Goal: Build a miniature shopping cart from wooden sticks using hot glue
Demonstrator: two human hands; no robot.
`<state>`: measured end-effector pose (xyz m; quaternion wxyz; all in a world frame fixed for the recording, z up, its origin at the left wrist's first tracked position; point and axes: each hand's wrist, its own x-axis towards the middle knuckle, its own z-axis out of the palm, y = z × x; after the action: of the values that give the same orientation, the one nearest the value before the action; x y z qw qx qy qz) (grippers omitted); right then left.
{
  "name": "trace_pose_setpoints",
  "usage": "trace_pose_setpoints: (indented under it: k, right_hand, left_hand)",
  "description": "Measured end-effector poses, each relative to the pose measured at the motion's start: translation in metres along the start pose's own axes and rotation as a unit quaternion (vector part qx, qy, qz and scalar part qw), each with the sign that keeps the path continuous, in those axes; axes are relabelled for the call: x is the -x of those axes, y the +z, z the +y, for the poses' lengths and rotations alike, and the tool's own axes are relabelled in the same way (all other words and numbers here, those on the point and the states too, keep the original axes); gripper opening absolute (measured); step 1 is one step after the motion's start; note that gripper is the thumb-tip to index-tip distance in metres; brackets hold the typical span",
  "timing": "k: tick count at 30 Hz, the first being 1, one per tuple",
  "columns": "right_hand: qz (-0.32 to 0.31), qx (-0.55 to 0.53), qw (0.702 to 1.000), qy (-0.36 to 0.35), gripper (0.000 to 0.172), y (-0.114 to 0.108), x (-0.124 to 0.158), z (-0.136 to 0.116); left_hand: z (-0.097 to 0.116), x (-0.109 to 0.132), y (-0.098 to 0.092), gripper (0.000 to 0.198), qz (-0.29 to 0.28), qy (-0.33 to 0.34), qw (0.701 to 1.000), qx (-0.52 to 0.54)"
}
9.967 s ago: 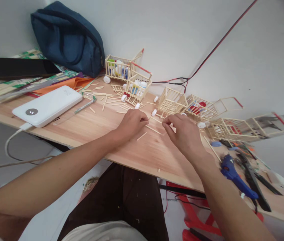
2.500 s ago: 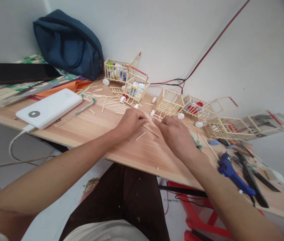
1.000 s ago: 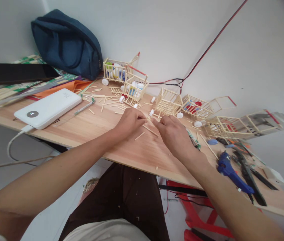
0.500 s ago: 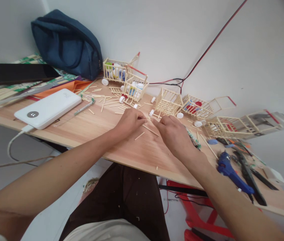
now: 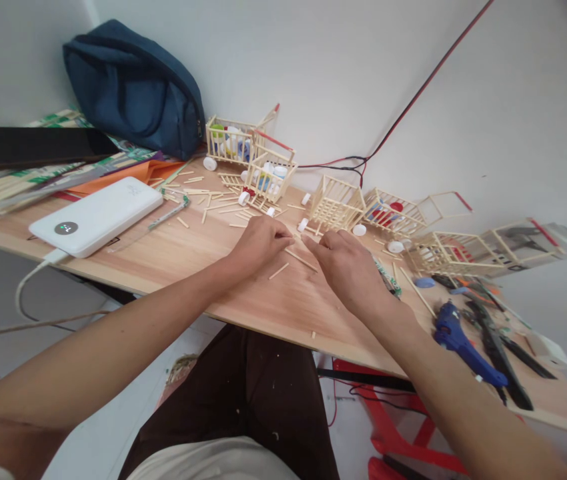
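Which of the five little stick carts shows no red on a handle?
The middle cart, just beyond the right hand. The two carts to its left and two carts to its right each show a red-marked handle.

anything between the fingertips of the left hand and the right hand is too small to tell. the right hand partly hides a green-and-white wrapper. the left edge cuts off a black-screened device and the bagged sticks beneath; the bottom edge crops a red plastic frame.
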<state>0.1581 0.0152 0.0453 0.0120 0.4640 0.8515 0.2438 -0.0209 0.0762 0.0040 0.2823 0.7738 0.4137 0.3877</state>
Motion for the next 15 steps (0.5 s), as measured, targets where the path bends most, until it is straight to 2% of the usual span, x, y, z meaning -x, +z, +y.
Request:
trace_pose_setpoints:
  k: [15]
  right_hand:
    - [0.007, 0.004, 1.000, -0.003, 0.036, 0.0016, 0.0010, 0.0009]
  left_hand:
    - [0.0022, 0.0001, -0.0008, 0.016, -0.002, 0.002, 1.000, -0.023]
